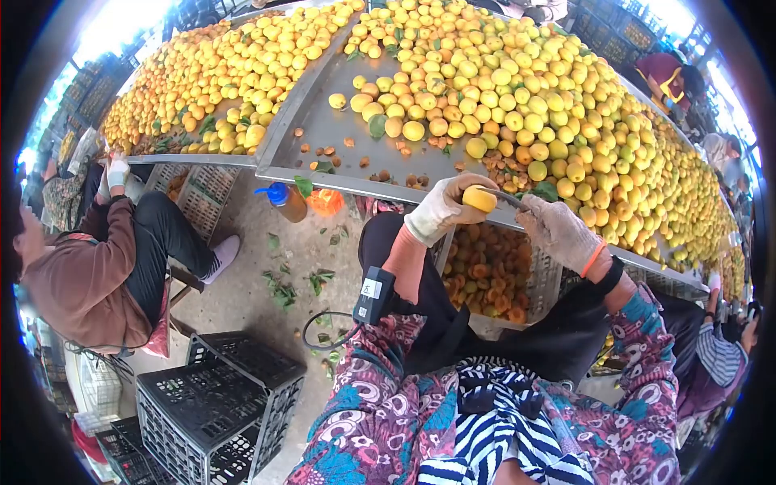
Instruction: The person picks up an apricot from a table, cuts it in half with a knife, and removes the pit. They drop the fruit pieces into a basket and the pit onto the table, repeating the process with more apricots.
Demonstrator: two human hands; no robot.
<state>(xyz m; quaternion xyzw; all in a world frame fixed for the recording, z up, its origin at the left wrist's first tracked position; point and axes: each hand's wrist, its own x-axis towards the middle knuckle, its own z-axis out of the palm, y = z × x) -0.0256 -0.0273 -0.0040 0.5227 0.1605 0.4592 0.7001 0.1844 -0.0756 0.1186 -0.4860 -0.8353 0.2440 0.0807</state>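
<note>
My left hand (447,208), in a whitish glove, holds a yellow apricot (479,199) at the table's front edge. Close on its right, my right hand (559,230), in a soiled glove with an orange cuff, is closed on a thin curved metal tool (505,197), whose tip is at the fruit. Below my hands, between my knees, a crate holds opened orange fruit halves (489,271). Behind them, whole yellow apricots (558,121) are heaped on the metal table (315,121), with pits and brown scraps near its front edge.
A blue-capped bottle (284,200) hangs by the table edge beside an orange bag (326,202). Black crates (210,404) stand at the lower left. A co-worker in a brown jacket (93,271) sits at the left; another in striped sleeves (715,356) is at the right. Leaves lie on the floor.
</note>
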